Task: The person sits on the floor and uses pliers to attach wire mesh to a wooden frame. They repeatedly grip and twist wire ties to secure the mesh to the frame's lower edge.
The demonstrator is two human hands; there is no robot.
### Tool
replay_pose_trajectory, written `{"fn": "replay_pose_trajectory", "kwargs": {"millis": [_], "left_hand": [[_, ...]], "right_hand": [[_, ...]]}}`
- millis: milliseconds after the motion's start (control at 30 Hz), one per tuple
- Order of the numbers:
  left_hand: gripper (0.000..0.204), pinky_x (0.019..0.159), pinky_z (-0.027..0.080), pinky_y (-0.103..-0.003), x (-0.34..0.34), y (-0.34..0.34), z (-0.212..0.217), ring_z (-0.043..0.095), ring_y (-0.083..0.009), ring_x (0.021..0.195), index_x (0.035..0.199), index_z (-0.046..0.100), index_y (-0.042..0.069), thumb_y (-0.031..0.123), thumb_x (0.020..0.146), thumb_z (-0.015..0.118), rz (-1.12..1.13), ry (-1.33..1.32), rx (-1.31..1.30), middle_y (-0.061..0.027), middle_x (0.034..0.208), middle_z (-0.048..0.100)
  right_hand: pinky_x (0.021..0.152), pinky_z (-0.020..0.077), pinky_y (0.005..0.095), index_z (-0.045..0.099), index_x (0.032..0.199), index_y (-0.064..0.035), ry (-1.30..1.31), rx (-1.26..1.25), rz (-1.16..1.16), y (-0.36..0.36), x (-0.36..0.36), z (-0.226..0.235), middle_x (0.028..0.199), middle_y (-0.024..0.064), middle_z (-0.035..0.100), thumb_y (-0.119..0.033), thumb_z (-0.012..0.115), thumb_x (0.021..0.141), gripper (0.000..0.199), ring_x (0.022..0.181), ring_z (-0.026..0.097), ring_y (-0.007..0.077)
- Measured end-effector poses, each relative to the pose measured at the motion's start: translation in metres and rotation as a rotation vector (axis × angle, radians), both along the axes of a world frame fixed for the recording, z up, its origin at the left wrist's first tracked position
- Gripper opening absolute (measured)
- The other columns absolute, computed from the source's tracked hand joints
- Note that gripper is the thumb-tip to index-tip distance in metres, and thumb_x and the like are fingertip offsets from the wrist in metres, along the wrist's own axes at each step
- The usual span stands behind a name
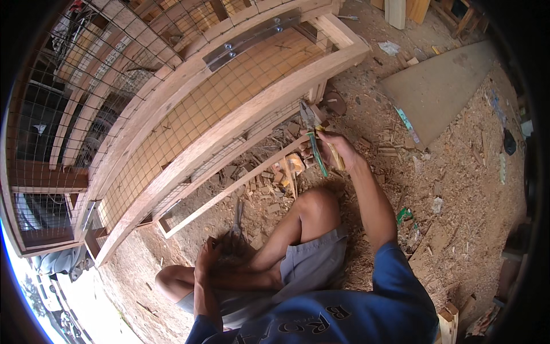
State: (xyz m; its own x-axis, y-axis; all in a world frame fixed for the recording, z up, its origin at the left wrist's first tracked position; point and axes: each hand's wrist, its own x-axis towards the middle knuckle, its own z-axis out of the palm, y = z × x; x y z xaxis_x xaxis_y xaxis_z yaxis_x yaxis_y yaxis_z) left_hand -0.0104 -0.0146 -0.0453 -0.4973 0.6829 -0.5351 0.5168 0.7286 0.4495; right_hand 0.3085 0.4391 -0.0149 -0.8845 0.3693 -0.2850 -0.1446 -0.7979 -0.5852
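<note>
My right hand (pixel 339 148) is closed around a pair of pliers (pixel 312 120) with one green and one yellow handle. The pliers' jaws point up and away from me, close to the lower edge of a wooden frame (pixel 246 117) covered with wire mesh. A thin wooden strip (pixel 229 196) runs from the frame's near left side toward my right hand. Low on the left, my left hand (pixel 207 255) rests by my crossed legs, its fingers lost in shadow. Just beyond it lies a dark metal hand tool (pixel 238 217); whether my fingers touch it is unclear.
Wood offcuts (pixel 260 192) and shavings litter the ground between my legs and the frame, and to the right. A flat brown board (pixel 441 86) lies at the far right. Metal plates (pixel 252 39) are bolted to the frame. Wood pieces (pixel 450 318) stand at lower right.
</note>
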Motion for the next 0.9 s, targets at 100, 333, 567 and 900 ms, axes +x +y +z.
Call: {"fn": "replay_pose_trajectory", "kwargs": {"millis": [100, 333, 567, 900], "left_hand": [[0.034, 0.081, 0.052, -0.049, 0.001, 0.0, 0.001, 0.066, -0.0441, 0.097, 0.109, 0.06, 0.0, 0.028, 0.09, 0.066, 0.008, 0.009, 0.013, -0.0262, 0.097, 0.069], [0.028, 0.078, 0.051, -0.051, 0.007, 0.006, 0.008, 0.065, -0.0468, 0.095, 0.105, 0.06, 0.0, 0.025, 0.093, 0.063, -0.002, -0.003, 0.066, -0.028, 0.093, 0.068], [0.029, 0.078, 0.052, -0.05, 0.012, 0.01, 0.021, 0.066, -0.0452, 0.094, 0.108, 0.062, -0.001, 0.026, 0.095, 0.061, 0.051, -0.056, 0.06, -0.0272, 0.094, 0.069], [0.035, 0.079, 0.053, -0.045, 0.009, 0.016, 0.023, 0.069, -0.0389, 0.092, 0.109, 0.062, -0.002, 0.029, 0.094, 0.061, 0.053, -0.051, -0.019, -0.0232, 0.095, 0.071]], "right_hand": [[0.096, 0.0564, 0.0478, 0.052, 0.134, -0.0023, -0.121, 0.013, -0.022, -0.013, 0.005, 0.007, 0.127, 0.0181, 0.065, -0.025, 0.051, 0.104, 0.037, 0.113, 0.066, 0.0283], [0.098, 0.0532, 0.0418, 0.046, 0.141, -0.0029, -0.582, 0.444, 0.015, -0.013, 0.021, 0.021, 0.132, 0.0177, 0.062, -0.024, 0.057, 0.102, 0.045, 0.12, 0.062, 0.0273], [0.104, 0.0434, 0.047, 0.031, 0.15, 0.0023, -1.157, 1.369, 0.193, 0.02, 0.018, 0.067, 0.139, 0.0284, 0.053, -0.027, 0.061, 0.098, 0.068, 0.128, 0.054, 0.0407], [0.103, 0.0359, 0.0492, 0.04, 0.148, -0.0033, -1.351, 2.125, -0.011, 0.016, 0.005, 0.052, 0.134, 0.0152, 0.057, -0.004, 0.057, 0.09, 0.061, 0.126, 0.051, 0.0289]]}}
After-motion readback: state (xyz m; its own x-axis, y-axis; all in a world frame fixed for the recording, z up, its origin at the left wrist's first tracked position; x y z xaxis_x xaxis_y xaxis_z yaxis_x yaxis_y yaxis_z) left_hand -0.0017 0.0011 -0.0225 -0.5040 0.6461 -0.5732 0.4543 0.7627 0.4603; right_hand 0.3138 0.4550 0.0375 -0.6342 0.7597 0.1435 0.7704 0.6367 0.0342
